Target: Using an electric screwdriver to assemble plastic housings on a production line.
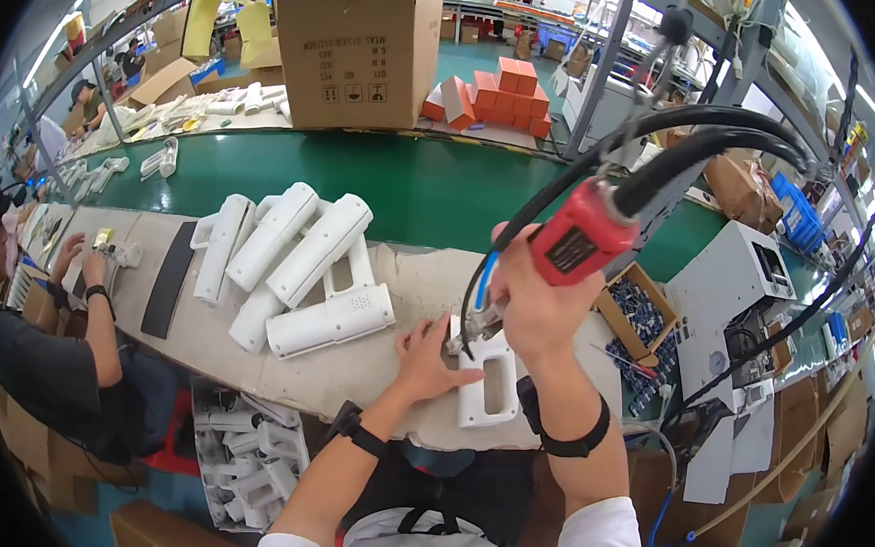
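My right hand (536, 305) wrapped round red powered screwdriver (582, 232), black label; left hand (430, 358) fingers spread, pressing white plastic handle casing (486, 382); brown cardboard box (356, 43) beyond

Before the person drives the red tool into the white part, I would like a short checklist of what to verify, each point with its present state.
1. Right hand grips the red power screwdriver firmly: ok.
2. Left hand presses on the white plastic housing so it lies steady on the work mat: ok.
3. Tool tip sits exactly in a screw hole: cannot tell, the hands cover it.
4. Black hose hangs free above the bench, not snagged: ok.
5. Left fingers are away from the tip: not ok, they lie right beside it.
6. Stack of white housings lies apart from the working spot: ok.
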The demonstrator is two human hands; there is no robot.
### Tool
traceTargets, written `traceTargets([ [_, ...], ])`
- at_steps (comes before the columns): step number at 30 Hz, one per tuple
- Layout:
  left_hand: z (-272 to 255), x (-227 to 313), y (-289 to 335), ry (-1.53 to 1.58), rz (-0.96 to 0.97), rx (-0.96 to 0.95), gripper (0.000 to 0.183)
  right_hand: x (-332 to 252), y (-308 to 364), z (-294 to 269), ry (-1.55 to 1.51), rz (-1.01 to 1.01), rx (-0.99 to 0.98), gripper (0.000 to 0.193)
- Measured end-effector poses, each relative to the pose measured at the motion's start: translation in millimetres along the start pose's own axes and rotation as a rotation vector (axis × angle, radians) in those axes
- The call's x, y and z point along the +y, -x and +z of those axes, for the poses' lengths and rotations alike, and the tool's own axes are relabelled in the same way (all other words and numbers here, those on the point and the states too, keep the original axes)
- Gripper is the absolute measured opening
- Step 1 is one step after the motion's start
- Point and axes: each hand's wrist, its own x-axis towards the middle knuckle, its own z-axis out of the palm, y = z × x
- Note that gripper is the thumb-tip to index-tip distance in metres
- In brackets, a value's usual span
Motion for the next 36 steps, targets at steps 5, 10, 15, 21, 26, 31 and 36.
traceTargets([
  [5, 3, -3, -2, -0.078, 0.025, -0.062, 0.118, 22, 8, 3, 0.014, 0.026, 0.016, 0.013],
  [10, 6, -9, -5, -0.084, 0.08, -0.097, 0.115, 52, 22, 7, 0.04, 0.181, 0.017, 0.012],
  [15, 12, -9, -11, -0.011, 0.053, -0.131, 0.115, 49, 22, 6, 0.132, 0.006, -0.045, 0.008],
  [21, 3, 2, 0, -0.068, 0.024, -0.026, 0.12, -23, 7, -16, 0.027, 0.017, 0.018, 0.004],
  [26, 6, -1, -3, -0.095, 0.001, -0.019, 0.121, 2, 6, -22, 0.062, -0.019, 0.022, 0.007],
  [31, 3, 6, 0, -0.1, 0.044, 0.016, 0.12, 45, 22, -15, 0.117, 0.121, 0.066, 0.011],
  [36, 15, 21, 15, -0.004, 0.125, 0.029, 0.113, 46, 26, -17, 0.125, 0.151, -0.002, 0.013],
])
